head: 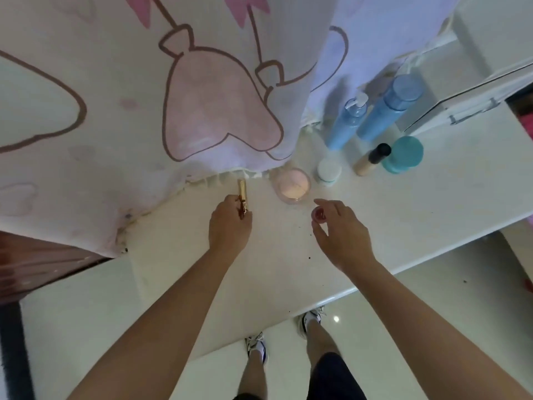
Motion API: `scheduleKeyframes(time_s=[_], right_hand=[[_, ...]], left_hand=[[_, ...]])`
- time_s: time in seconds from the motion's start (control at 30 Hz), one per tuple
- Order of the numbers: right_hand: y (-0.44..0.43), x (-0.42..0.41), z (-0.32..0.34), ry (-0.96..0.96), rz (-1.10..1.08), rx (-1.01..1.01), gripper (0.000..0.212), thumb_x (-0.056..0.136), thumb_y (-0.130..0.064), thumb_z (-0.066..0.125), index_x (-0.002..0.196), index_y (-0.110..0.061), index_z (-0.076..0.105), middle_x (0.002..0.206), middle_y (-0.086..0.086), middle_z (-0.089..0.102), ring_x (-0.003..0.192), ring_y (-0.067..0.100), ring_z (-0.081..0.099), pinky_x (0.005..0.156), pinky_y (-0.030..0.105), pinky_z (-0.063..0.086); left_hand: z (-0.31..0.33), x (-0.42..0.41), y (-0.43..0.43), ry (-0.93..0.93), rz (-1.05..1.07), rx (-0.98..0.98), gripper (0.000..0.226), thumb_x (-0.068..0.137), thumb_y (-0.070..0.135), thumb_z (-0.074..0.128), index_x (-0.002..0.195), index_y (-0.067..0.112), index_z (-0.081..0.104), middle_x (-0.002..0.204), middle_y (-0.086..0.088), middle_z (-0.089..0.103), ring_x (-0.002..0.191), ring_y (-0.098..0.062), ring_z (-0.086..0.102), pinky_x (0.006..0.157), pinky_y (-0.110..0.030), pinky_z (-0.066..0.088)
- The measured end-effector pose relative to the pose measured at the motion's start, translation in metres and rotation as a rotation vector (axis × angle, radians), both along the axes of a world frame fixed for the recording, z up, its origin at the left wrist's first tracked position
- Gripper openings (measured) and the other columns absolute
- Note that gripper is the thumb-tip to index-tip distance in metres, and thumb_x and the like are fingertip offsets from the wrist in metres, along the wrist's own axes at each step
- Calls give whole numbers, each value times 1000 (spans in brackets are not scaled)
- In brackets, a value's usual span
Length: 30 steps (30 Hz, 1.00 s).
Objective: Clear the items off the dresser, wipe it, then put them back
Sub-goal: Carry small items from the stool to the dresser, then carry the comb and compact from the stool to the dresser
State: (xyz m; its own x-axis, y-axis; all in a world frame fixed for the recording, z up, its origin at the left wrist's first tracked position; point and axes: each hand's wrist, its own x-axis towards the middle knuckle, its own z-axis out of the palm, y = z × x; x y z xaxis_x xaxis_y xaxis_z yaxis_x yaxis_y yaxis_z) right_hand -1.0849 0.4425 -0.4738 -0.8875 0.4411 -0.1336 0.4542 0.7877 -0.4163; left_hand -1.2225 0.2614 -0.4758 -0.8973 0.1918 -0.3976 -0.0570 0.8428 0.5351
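The left hand (229, 223) grips a slim gold metallic tube (242, 189) over the white dresser top (432, 203). The right hand (340, 235) pinches a small round dark-red pot (319, 214). Just beyond its fingertips sits a clear round jar (292, 184), pink inside.

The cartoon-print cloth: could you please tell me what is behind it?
The cloth hangs to the dresser top, its fringed hem just behind the pink jar. Whatever it drapes over is fully covered.

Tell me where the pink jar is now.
The pink jar stands near the centre of the head view, on the dresser, between the gold tube and the white jar.
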Motion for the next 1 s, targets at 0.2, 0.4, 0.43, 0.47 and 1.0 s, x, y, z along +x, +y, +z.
scheduleKeyframes(time_s=[0.2, 0.4, 0.43, 0.47, 1.0], right_hand=[[-2, 6, -12, -58, 55, 18, 46, 88, -22, 69, 131, -14, 57, 119, 4, 63, 104, 30, 57, 64, 39, 55], [3, 1, 7, -217, 74, -86, 66, 94, -38, 58, 151, -23, 29, 148, -1, 37, 131, 21, 41, 93, 38, 49], [4, 1, 15, -214, 67, -80, 65, 95, -38, 56, 151, -23, 27, 151, 0, 34, 134, 21, 39, 96, 39, 48], [4, 0, 25, -202, 60, -72, 64, 96, -38, 55, 151, -23, 27, 153, 0, 33, 135, 21, 38, 97, 39, 48], [-123, -88, 181, 440, 701, 4, 53, 101, -38, 43, 149, -18, 36, 154, 13, 35, 134, 32, 42, 103, 48, 44]], left_hand=[[-15, -4, 6, 70, 7, -23, 29, 88, 28, 64, 115, 19, 59, 101, -4, 61, 92, -22, 56, 78, -31, 43], [3, -9, 3, 14, 16, 68, 56, 89, 42, 61, 138, 18, 45, 128, -9, 50, 116, -24, 52, 95, -34, 42], [11, -9, -1, 22, -7, 62, 59, 90, 43, 59, 141, 18, 42, 136, -9, 46, 124, -24, 46, 100, -36, 39], [20, -9, -7, 41, -36, 47, 60, 92, 43, 57, 143, 17, 40, 141, -9, 43, 130, -24, 41, 103, -38, 36], [230, 103, -196, 817, 141, -544, 56, 101, 48, 30, 149, 19, 35, 159, -16, 20, 147, -35, 15, 113, -62, 14]])
